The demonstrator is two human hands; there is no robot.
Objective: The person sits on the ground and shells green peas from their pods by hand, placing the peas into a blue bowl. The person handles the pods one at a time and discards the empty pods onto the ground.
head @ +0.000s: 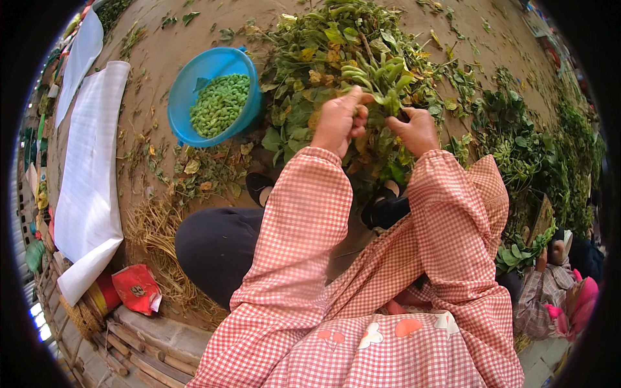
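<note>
A bean plant stem with clustered green pods point(378, 75), likely soybean, rises in front of me. At its lower end, my right hand point(416, 130) pinches the stem between thumb and fingers. Just left of it, my left hand point(342, 119) has curled fingers, its fingertips at the pods; whether a pod sits in them is hidden. Beneath both hands lies a heap of pulled bean plants point(301, 104), with green and yellowing leaves. Left of the heap, a blue plastic basin point(175, 104) holds many loose green pods point(218, 106).
Long white sheets point(92, 165) lie at the left. Dry straw point(160, 252), a red packet point(137, 289) and bamboo poles point(140, 351) are near my left knee. More plants point(524, 145) spread on the right, where another person point(548, 291) holds leafy stems.
</note>
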